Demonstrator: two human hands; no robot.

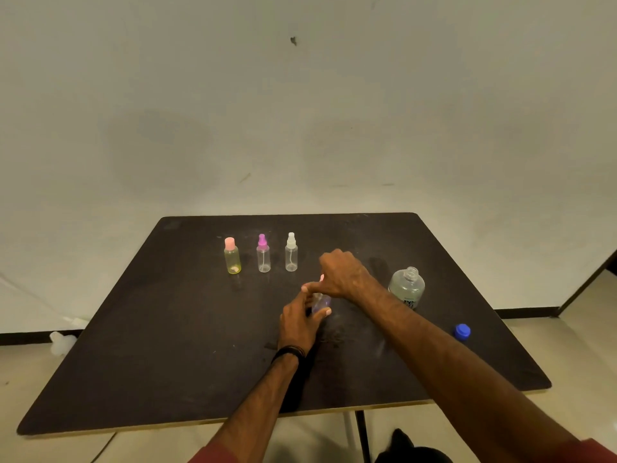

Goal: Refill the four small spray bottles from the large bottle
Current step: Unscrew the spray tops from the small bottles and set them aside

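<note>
Three small bottles stand in a row at the back of the dark table [167,345]: a yellow one with a pink cap [232,256], a clear one with a magenta sprayer [263,253], and a clear one with a white sprayer [291,252]. My left hand [300,320] grips the body of a fourth small clear bottle [321,303] standing mid-table. My right hand [344,274] is closed over its pinkish top, which is mostly hidden. The large clear bottle [406,287] stands uncapped to the right.
A blue cap [462,331] lies near the table's right edge. A white object [61,342] sits on the floor left of the table. A plain wall rises behind the table, and a dark table leg [364,436] shows below its front edge.
</note>
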